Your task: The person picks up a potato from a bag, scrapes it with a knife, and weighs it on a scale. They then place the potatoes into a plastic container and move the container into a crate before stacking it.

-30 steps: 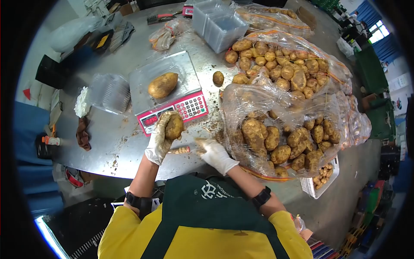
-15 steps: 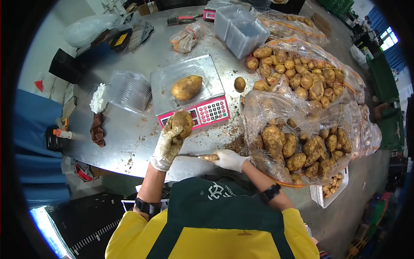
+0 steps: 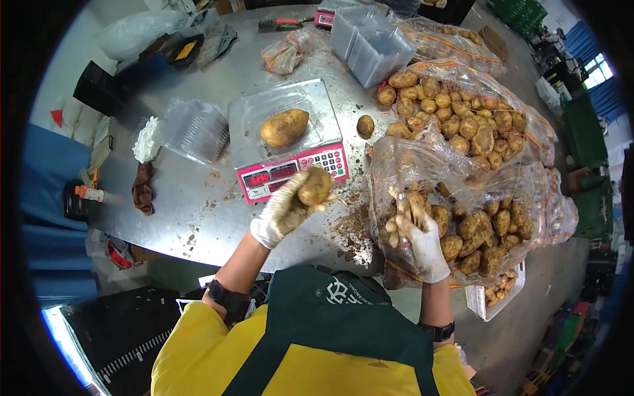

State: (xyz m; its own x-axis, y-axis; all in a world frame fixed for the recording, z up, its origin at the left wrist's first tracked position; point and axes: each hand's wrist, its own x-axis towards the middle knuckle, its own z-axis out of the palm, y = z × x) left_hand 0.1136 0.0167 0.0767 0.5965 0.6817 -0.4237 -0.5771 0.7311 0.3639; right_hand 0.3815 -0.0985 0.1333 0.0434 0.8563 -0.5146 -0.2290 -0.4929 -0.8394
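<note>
My gloved left hand (image 3: 281, 214) grips a round, soil-smeared potato (image 3: 315, 186) just in front of the scale's keypad. Over the near potato bag is my gloved right hand (image 3: 422, 241), its soiled fingers curled around a thin knife (image 3: 403, 243) that is mostly hidden by them. On the pink-edged digital scale (image 3: 290, 173), whose red digits are lit, a larger oblong potato (image 3: 284, 128) lies in a clear plastic tray (image 3: 309, 109). Below the right hand, several dirty potatoes (image 3: 475, 225) fill the open plastic bag (image 3: 389, 162).
A small potato (image 3: 365, 125) sits right of the scale. Stacked clear trays (image 3: 193, 132) lie left, with more clear containers (image 3: 376, 49) behind. Another bag of potatoes (image 3: 462, 112) stands back right. A brown cloth (image 3: 142, 190) and loose soil (image 3: 353, 231) are on the metal table.
My right hand has moved right and up, from beside the left hand to over the bag. The left hand has shifted right with its potato, and the scale's display shows more.
</note>
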